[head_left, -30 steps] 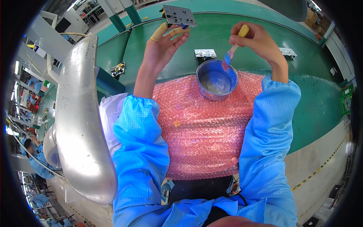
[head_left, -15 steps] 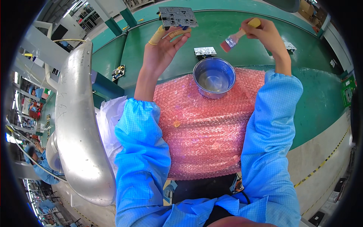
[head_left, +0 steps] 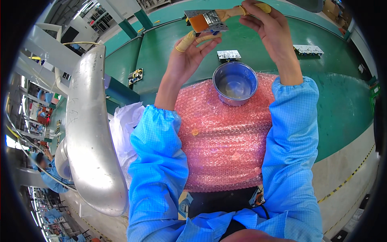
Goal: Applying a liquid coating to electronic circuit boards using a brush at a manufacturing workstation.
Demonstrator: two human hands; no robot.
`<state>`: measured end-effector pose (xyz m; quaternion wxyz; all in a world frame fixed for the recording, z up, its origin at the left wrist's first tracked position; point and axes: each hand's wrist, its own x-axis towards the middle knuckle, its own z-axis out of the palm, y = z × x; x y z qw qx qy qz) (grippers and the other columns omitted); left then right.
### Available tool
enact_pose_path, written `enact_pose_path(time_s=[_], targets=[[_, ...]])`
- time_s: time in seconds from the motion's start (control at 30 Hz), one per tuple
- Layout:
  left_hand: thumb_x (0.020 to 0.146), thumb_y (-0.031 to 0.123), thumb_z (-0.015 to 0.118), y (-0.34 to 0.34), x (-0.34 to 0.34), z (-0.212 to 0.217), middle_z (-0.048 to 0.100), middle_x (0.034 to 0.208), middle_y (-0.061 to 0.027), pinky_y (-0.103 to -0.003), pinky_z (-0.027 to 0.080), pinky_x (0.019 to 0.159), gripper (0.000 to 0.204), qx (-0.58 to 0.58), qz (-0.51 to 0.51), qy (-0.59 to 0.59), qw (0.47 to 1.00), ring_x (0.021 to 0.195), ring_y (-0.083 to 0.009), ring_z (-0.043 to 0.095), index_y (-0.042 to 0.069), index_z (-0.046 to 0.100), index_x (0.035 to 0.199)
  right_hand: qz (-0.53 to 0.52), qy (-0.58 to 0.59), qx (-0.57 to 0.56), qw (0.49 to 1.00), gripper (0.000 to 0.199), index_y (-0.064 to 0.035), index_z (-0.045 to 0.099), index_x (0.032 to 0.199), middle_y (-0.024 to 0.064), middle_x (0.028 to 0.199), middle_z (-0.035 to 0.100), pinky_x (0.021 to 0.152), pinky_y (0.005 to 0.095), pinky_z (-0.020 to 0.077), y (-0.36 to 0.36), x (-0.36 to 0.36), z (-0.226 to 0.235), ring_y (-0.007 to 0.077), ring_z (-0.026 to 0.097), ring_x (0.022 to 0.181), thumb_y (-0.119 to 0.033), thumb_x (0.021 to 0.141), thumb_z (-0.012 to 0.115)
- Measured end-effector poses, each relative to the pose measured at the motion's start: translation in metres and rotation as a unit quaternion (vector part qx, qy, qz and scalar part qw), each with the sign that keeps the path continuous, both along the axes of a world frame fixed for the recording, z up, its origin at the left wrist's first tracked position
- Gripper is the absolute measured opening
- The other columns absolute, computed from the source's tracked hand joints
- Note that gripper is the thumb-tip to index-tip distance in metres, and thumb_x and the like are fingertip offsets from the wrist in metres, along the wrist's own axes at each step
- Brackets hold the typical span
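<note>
My left hand (head_left: 193, 50), with yellow finger cots on some fingers, holds up a grey circuit board (head_left: 219, 27) by its lower side. Closed round a wooden handle, my right hand (head_left: 268, 28) grips a paint brush (head_left: 227, 14). The brush's orange-brown bristles lie over the face of the board, hiding part of it. Below the hands stands a round metal bowl (head_left: 221, 93) holding some clear liquid. It rests on pink bubble wrap (head_left: 225, 141).
On the green bench (head_left: 169, 44) lie a white circuit board (head_left: 228, 55), another board (head_left: 308, 50) farther right and a small board (head_left: 136, 76) at the left. A large silver duct hood (head_left: 90, 141) stands left of my arm, beside white plastic sheeting (head_left: 125, 125).
My right hand has moved left and up, bringing the brush from above the bench onto the circuit board. The view has shifted slightly, showing more of the right-hand board.
</note>
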<state>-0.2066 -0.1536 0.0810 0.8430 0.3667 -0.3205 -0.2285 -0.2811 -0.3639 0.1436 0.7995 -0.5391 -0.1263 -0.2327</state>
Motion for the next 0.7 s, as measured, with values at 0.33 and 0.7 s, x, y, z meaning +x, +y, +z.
enact_pose_path(time_s=[0.33, 0.7], targets=[[0.1, 0.028, 0.053, -0.002, 0.002, -0.001, 0.06, 0.124, -0.0233, -0.043, 0.044, 0.108, 0.044, -0.004, 0.004, -0.046, 0.999, 0.118, -0.036, 0.057, -0.008, 0.053, 0.125, -0.107, 0.013, -0.092, 0.99, 0.014, -0.0007, 0.068, 0.099, 0.0056, 0.093, 0.068, 0.073, 0.0275, 0.055, -0.037, 0.011, -0.009, 0.0144, 0.066, 0.081, -0.012, 0.09, 0.067], [0.098, 0.032, 0.057, -0.011, -0.008, -0.005, 0.06, 0.122, -0.0232, -0.043, 0.045, 0.106, 0.048, 0.033, -0.009, -0.057, 0.998, 0.115, -0.033, 0.059, -0.009, 0.054, 0.124, -0.02, -0.01, 0.035, 0.999, 0.019, 0.0002, 0.069, 0.099, 0.0071, 0.092, 0.07, 0.07, 0.027, 0.053, -0.014, 0.01, -0.007, 0.0135, 0.065, 0.079, -0.015, 0.088, 0.072]])
